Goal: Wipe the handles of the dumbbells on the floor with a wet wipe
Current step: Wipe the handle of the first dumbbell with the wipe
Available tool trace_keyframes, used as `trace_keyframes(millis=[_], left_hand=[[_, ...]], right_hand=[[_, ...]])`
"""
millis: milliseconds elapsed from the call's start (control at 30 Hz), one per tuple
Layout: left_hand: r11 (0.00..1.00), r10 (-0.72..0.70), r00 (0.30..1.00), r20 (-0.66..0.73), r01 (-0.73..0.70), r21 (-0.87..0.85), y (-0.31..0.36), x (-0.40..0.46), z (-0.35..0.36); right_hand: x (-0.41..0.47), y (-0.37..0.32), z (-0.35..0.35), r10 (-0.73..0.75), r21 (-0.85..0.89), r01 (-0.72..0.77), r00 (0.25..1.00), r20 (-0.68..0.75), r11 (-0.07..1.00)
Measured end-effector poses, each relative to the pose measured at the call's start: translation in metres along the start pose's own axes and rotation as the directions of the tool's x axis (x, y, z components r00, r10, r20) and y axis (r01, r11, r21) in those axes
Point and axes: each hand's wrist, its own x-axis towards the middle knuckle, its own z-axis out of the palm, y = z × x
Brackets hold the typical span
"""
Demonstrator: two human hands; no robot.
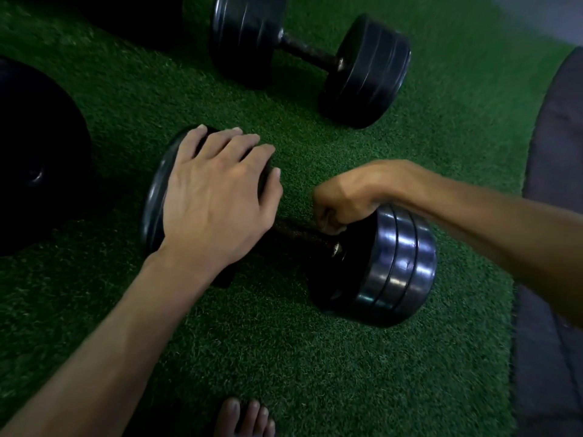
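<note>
- Dumbbell [315, 238] nearest the person lies on the green turf floor [284, 357]; a second dumbbell [310, 63] lies well apart beyond it.
- Left hand [211, 197] rests flat, fingers spread, on the left weight; right hand [344, 200] curls round the handle [299, 236], pinching a barely visible wet wipe [325, 220].
- Risk: the dumbbell could roll if the bracing hand lifts.
- Black, glossy plates; dark, rough-looking handle.

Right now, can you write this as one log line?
left hand: rests on near dumbbell end | right hand: wipes handle | far dumbbell: untouched
</note>
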Motion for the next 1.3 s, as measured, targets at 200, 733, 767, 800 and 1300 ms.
trace_keyframes(millis=[200, 733, 767, 800, 1300], left_hand=[[1.000, -0.001, 1.000, -0.027, 0.001, 0.008, -0.001, -0.001, 0.003], [1.000, 0.011, 0.998, -0.059, -0.011, 0.004, -0.002, -0.002, 0.006], [1.000, 0.013, 0.998, -0.058, -0.013, 0.002, -0.003, -0.002, 0.006], [1.000, 0.013, 0.998, -0.059, -0.013, 0.000, -0.003, -0.002, 0.006], [0.941, 0.239, 0.969, 0.066, -0.214, -0.263, -0.049, 0.023, -0.005]], right_hand=[[-0.006, 0.006, 0.002, -0.047, -0.006, 0.047, 0.997, 0.061, 0.999], [-0.007, 0.009, 0.004, -0.066, -0.067, 0.066, 0.998, 0.011, 0.996], [-0.012, 0.010, 0.006, -0.078, -0.043, 0.077, 0.997, -0.011, 0.996], [-0.015, 0.009, 0.009, -0.069, -0.018, 0.069, 0.997, -0.038, 0.997], [0.037, -0.026, 0.032, -0.072, 0.333, 0.340, 0.787, -0.613, 0.879]])
